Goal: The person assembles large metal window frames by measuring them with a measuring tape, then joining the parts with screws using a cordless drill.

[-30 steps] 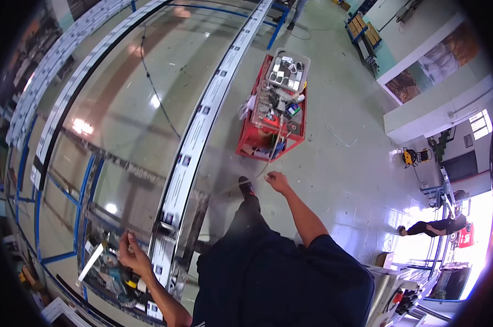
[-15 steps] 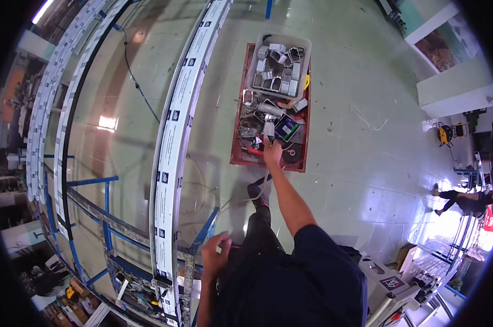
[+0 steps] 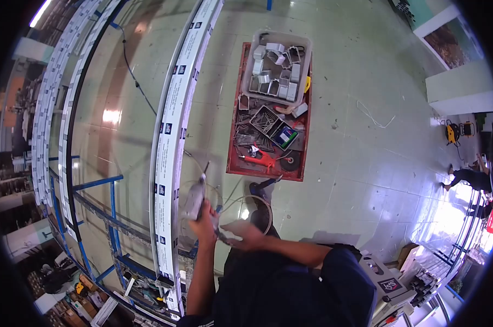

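Observation:
A silver air drill with a thin bit pointing up and away is in my left hand, whose fingers are wrapped round its grip. It stands just right of a long, film-wrapped white profile. My right hand is close beside the lower end of the drill's grip, its fingers smeared by motion. A pale air hose loops around behind my right hand, over my foot.
Ahead on the floor is a red cart with a plastic bin of cut profile pieces, a screw box and a red tool. Blue-legged racks stand left. A white machine is at right; another person is far right.
The air drill has left the red cart and is now by the white profile in my left hand. My right hand has come back from the cart toward my body.

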Demonstrator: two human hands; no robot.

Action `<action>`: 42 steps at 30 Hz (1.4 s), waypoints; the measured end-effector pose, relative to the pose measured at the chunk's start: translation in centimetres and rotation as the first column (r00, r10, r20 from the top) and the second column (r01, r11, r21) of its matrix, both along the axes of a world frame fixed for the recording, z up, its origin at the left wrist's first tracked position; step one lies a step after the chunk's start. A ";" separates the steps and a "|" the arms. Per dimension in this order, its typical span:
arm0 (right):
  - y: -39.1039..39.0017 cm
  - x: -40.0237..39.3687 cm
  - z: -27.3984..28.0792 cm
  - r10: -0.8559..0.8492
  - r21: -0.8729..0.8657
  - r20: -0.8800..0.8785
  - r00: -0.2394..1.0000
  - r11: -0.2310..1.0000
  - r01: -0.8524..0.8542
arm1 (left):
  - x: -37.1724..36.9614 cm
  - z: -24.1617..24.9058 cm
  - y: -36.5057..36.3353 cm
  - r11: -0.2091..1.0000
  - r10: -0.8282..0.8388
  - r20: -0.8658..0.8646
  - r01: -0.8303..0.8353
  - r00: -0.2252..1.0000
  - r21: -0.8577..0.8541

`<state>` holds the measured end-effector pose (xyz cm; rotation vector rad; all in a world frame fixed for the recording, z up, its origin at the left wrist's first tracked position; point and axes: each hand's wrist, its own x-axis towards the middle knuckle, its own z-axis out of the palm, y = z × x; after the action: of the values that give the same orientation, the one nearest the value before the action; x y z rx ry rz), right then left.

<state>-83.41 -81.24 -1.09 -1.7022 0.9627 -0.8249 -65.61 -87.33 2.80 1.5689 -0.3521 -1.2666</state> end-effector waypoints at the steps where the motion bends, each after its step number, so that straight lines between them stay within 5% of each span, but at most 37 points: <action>1: -1.3 -1.6 -2.9 0.098 -0.085 -0.055 0.994 0.991 -0.102 | 1.0 0.3 1.7 0.998 0.024 0.026 -0.025 0.999 0.049; 2: -3.8 -3.2 -3.9 -0.226 -0.120 -0.078 0.971 0.969 0.216 | 1.6 0.6 3.2 0.994 0.048 0.049 -0.053 0.998 0.093; 3: -8.0 -5.1 -6.3 -0.309 -0.089 -0.199 0.930 0.951 0.296 | 1.9 1.3 4.5 0.995 0.056 0.069 -0.061 0.996 0.081; 4: -12.5 -5.9 -8.7 -0.563 -0.091 -0.305 0.768 0.820 0.565 | 2.3 2.1 6.4 0.995 0.063 0.093 -0.069 0.994 0.073; 5: -17.4 -8.1 -9.6 -0.621 -0.270 -0.457 0.637 0.779 0.566 | 3.6 0.8 9.2 0.997 0.053 0.081 -0.057 0.995 0.047; 7: -25.7 -12.0 -10.6 -0.563 -0.431 -0.599 0.569 0.826 0.364 | 3.9 2.7 12.5 0.995 -0.044 0.353 0.008 0.935 0.104; 8: -28.9 -12.7 -12.7 -0.525 -0.481 -0.701 0.482 0.848 0.225 | 2.5 5.6 12.0 0.993 0.008 0.354 -0.049 0.935 0.108; 9: -31.6 -12.9 -14.6 -0.406 -0.416 -0.804 0.436 0.906 0.076 | 3.2 7.2 13.3 0.962 -0.009 0.222 -0.053 0.975 0.268; 11: -34.8 -12.2 -16.2 -0.219 -0.268 -0.922 0.320 0.956 -0.119 | 5.5 1.3 19.8 0.967 -0.138 0.468 0.017 0.873 0.253; 12: -35.2 -11.7 -16.4 -0.130 -0.185 -0.951 0.281 0.967 -0.176 | 5.2 2.7 20.0 0.961 -0.120 0.430 -0.003 0.895 0.275; 18: -34.1 -10.9 -14.6 -0.058 -0.087 -0.909 0.413 0.995 -0.051 | 3.5 12.2 16.0 0.936 0.050 0.080 -0.075 0.996 0.344; 22: -33.8 -12.1 -12.7 -0.228 -0.141 -0.765 0.603 0.972 0.188 | 2.7 13.7 17.1 0.934 0.082 0.001 -0.077 0.997 0.349; 27: -32.8 -12.6 -12.1 -0.456 -0.195 -0.604 0.653 0.879 0.434 | 1.6 15.7 19.8 0.937 0.112 -0.060 -0.085 0.992 0.338; 28: -32.4 -11.7 -11.6 -0.543 -0.282 -0.475 0.693 0.840 0.465 | 1.4 16.1 20.8 0.939 0.122 -0.063 -0.095 0.991 0.331; 31: -28.6 -6.8 -7.8 -0.663 -0.181 -0.267 0.700 0.747 0.639 | 0.8 17.4 23.4 0.949 0.147 -0.076 -0.119 0.986 0.292; 34: -22.7 -0.6 -7.6 -0.463 -0.004 0.137 0.876 0.884 0.468 | 1.9 18.5 25.6 0.985 0.081 0.018 -0.083 0.997 0.153; 36: -17.1 3.5 -6.0 -0.333 0.026 0.064 0.941 0.943 0.332 | 3.6 19.9 27.1 0.994 0.044 0.029 -0.046 0.999 0.098; 38: -11.6 7.9 -5.0 -0.283 0.548 0.339 0.897 0.835 0.056 | 5.6 17.6 30.5 0.987 0.017 0.127 0.003 0.992 -0.160; 39: -8.9 9.9 -4.1 -0.228 0.559 0.406 0.885 0.828 -0.043 | 6.4 16.7 32.1 0.958 0.016 0.179 0.037 0.984 -0.285; 40: -6.4 11.6 -2.6 -0.174 0.563 0.471 0.865 0.814 -0.143 | 7.1 17.6 32.7 0.995 0.030 0.103 -0.020 0.994 -0.098; 42: -1.3 14.9 0.8 -0.135 0.525 0.566 0.813 0.820 -0.229 | 9.6 17.3 34.5 0.959 -0.065 0.532 0.201 0.844 -0.202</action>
<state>-68.56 -82.49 -0.34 -0.8518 0.6328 -0.8405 -56.06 -52.84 20.15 1.6680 -0.9490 -0.8314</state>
